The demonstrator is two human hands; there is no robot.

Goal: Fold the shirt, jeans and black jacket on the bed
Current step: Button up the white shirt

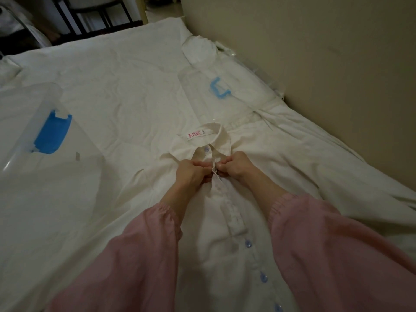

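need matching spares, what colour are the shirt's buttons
Pale blue, on the white shirt; buttons show best in the head view, running down the front placket.

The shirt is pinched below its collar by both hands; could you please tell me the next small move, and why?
Probably finish fastening the front there: the left hand and right hand pinch the shirt placket together just below the closed collar button, so folding should wait.

- The left sleeve [135,255], left of the shirt [231,221], is loose pink fabric, softly creased.
- The right sleeve [326,244], right of the shirt, is the same billowy pink.
- The left cuff [164,210] and right cuff [283,201] are elastic-gathered.
- The left hand [191,174] and right hand [236,165] are bare.
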